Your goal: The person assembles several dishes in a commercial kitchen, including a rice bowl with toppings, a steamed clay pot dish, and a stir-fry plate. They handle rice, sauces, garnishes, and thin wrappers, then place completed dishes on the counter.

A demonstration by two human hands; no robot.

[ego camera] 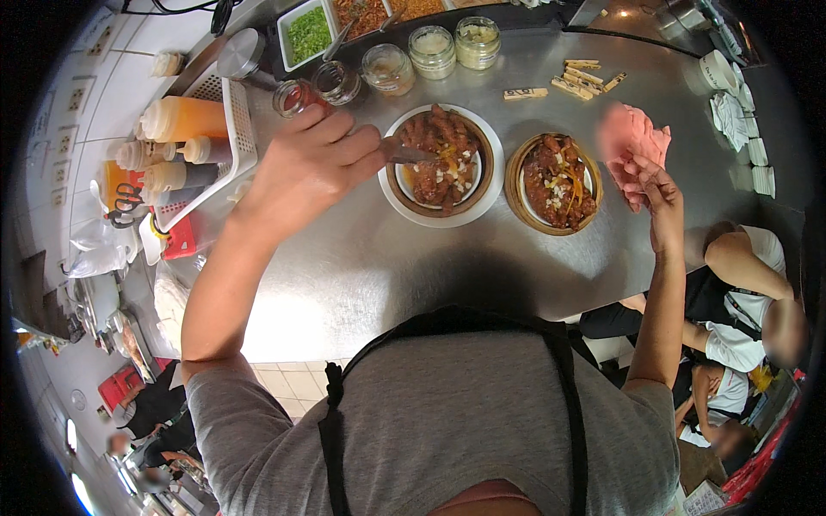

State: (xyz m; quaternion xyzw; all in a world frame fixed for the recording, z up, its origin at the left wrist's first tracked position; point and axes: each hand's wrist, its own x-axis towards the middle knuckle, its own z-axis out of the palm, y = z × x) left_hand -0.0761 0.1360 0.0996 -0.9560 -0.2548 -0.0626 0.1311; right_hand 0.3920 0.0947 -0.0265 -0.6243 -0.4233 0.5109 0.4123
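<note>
My left hand point(316, 161) grips a metal utensil point(416, 155), its flat tip over a bamboo steamer point(485, 187) on a white plate point(403, 209). Inside sits a dish of sauced brown chicken feet point(429, 187), topped with white bits and yellow strips. To its right, a second bamboo steamer point(514, 201) holds a similar dish point(548, 168) and has no plate under it. At the right, my right hand point(658, 190) has its fingers pinched at the lower edge of a crumpled pink cloth point(647, 138). The utensil's handle is hidden in my left fist.
Glass jars point(431, 53) line the back, before containers of chopped scallions point(309, 35) and dry toppings. Wooden clothespins point(577, 80) lie at the back right. A white basket point(239, 122) of sauce bottles point(187, 119) stands left. Co-workers point(735, 329) are beyond the steel counter point(310, 290).
</note>
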